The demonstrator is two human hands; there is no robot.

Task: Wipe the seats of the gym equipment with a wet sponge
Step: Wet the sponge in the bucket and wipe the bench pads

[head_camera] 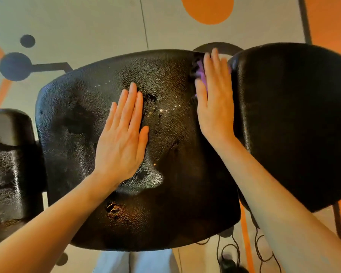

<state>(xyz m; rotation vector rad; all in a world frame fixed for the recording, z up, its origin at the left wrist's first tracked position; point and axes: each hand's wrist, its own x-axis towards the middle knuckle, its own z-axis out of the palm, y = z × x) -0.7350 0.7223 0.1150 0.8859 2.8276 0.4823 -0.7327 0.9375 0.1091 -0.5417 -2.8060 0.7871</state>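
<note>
A wide black textured seat pad (83, 119), worn and wet-looking in patches, fills the middle of the view. My left hand (124, 134) lies flat on its middle, fingers straight and together, holding nothing. My right hand (215, 99) presses a purple sponge (202, 73) against the pad's right edge, in the gap beside a second black pad (295, 119). Only a strip of the sponge shows past my fingers.
A third black pad (10, 166) with a cracked surface stands at the left edge. Below is a grey floor with orange and dark blue markings (207, 8). Black cables (232, 255) lie on the floor at the lower right. My legs (138, 263) show under the seat.
</note>
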